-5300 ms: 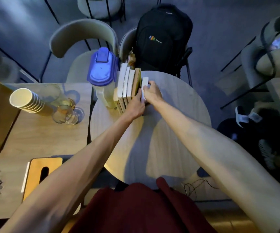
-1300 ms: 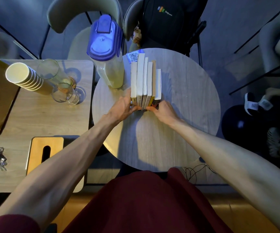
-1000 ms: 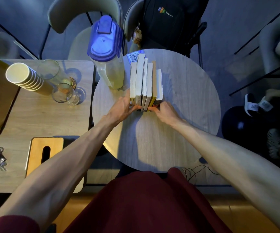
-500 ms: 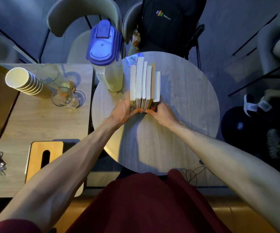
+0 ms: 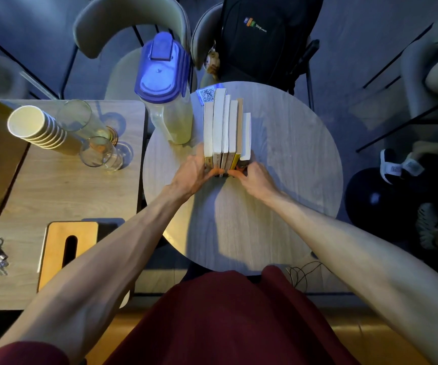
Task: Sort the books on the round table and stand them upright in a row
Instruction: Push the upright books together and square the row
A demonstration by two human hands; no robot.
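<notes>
Left hand (image 5: 191, 175) and right hand (image 5: 256, 177) are pinching the upright books (image 5: 225, 130) together on round table (image 5: 291, 154), fingers curled against spines.

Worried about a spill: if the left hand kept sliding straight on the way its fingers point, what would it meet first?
The left hand already rests against the near end of the books, so it meets those first. The jug stands left of that line, probably clear, though depth is unclear.

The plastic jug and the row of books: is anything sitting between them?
In the head view, only a bare strip of round table separates the jug from the row of books; nothing sits there.
</notes>
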